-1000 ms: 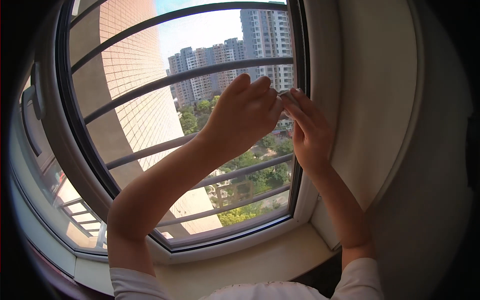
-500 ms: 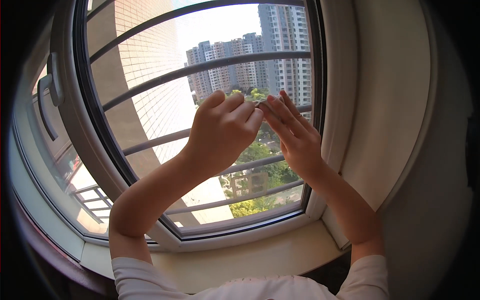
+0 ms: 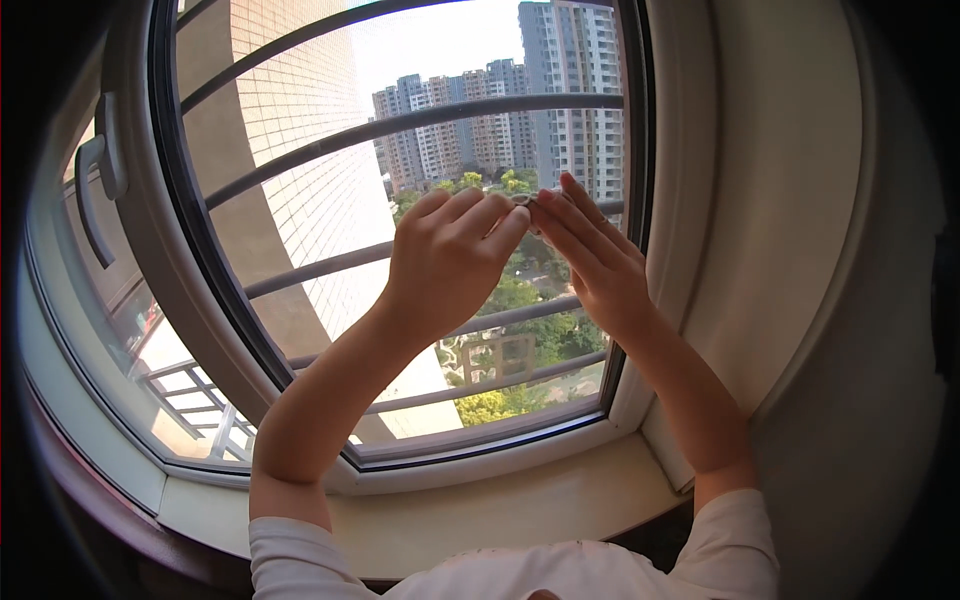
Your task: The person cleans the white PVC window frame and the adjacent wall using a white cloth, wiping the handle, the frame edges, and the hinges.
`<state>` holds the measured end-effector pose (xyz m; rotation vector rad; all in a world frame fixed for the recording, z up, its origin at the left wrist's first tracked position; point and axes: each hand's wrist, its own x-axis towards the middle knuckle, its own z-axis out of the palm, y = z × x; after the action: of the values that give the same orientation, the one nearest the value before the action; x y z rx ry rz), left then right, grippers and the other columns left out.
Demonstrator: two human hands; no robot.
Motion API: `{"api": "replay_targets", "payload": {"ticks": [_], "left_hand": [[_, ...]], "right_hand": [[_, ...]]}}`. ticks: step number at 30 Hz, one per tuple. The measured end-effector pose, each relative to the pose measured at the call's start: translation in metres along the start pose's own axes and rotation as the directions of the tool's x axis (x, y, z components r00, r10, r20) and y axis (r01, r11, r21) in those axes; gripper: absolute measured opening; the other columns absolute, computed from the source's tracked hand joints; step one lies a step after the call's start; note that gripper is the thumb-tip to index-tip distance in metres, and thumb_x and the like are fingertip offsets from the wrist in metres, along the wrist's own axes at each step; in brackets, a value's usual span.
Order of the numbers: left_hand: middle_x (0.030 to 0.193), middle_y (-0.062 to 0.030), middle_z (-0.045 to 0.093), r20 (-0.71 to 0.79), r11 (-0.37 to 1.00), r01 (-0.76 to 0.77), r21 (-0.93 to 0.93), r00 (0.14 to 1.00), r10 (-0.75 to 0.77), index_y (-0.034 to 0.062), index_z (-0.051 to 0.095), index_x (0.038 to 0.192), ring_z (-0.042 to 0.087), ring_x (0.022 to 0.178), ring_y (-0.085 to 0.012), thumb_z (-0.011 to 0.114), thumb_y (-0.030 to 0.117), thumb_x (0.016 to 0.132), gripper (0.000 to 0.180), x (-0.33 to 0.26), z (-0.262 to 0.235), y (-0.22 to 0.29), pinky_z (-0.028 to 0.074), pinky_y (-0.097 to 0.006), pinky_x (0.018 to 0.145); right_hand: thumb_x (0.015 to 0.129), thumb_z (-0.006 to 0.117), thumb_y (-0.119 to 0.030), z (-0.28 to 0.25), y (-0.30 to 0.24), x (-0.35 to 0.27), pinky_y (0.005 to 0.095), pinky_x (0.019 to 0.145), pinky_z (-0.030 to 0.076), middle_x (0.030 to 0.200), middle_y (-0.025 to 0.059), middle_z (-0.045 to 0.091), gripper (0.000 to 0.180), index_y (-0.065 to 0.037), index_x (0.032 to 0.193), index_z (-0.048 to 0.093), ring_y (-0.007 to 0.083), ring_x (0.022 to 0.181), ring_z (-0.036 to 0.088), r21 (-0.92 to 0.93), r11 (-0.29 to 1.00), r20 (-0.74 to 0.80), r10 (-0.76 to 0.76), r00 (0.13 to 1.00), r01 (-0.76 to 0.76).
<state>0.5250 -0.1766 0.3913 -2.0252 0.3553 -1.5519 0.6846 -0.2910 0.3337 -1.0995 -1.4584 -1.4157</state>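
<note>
Both my hands are raised in front of the window, almost touching each other. Between their fingertips shows a small thin pale loop (image 3: pixel 521 200), like a bit of cord or wire; its kind I cannot make out. My left hand (image 3: pixel 448 245) is closed, back toward me, with thumb and forefinger pinching the loop's left side. My right hand (image 3: pixel 605 268) has its fingers long and pressed together, tips slanting up to the left, gripping the other side. Most of what lies between the right fingers is hidden.
Behind my hands is a window pane with dark curved bars (image 3: pixel 420 120) outside it. A window handle (image 3: pixel 95 195) is at the left. Below runs a pale sill (image 3: pixel 500 505), and a wall (image 3: pixel 780 200) rises on the right. Tall buildings and trees stand outside.
My left forearm and elbow have shifted to the right, and the left wrist has tilted a little. More of the pale loop shows between the fingertips. My right hand stays nearly in place.
</note>
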Motion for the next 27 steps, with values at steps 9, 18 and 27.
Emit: {"api": "replay_targets", "payload": {"ticks": [9,18,27], "left_hand": [[0.077,0.0022,0.067,-0.324,0.995,0.062,0.078,0.946,-0.033,0.0175,0.071,0.091,0.066,0.066,-0.0167,0.069,0.010,0.084,0.011,0.114,0.059,0.005,0.053,-0.031,0.063],[0.073,0.0055,0.057,-0.048,0.998,-0.062,-0.001,0.997,0.061,0.0144,0.064,0.080,0.056,0.063,-0.0095,0.068,0.008,0.075,0.009,0.020,0.061,0.073,0.037,-0.031,0.062],[0.080,0.0020,0.061,-0.131,0.998,0.064,-0.027,0.989,-0.067,0.0111,0.061,0.083,0.061,0.065,-0.0106,0.064,0.006,0.077,0.008,0.031,0.086,0.079,0.039,-0.030,0.066]], "right_hand": [[0.084,0.053,0.020,-0.028,0.070,0.085,0.0358,0.099,0.056,0.135,0.0040,0.064,0.049,-0.009,0.121,0.068,0.0262,0.132,0.055,-0.277,0.961,-0.246,-0.065,0.967,-0.006],[0.082,0.056,0.021,-0.052,0.004,-0.037,0.0402,0.108,0.051,0.132,0.0086,0.064,0.043,-0.006,0.113,0.068,0.0297,0.134,0.052,-0.155,0.948,0.002,0.282,0.959,-0.279],[0.080,0.058,0.017,-0.049,0.026,-0.020,0.0395,0.098,0.054,0.127,0.0069,0.067,0.042,-0.007,0.112,0.070,0.0291,0.124,0.060,-0.106,0.957,-0.084,0.262,0.961,-0.270]]}}
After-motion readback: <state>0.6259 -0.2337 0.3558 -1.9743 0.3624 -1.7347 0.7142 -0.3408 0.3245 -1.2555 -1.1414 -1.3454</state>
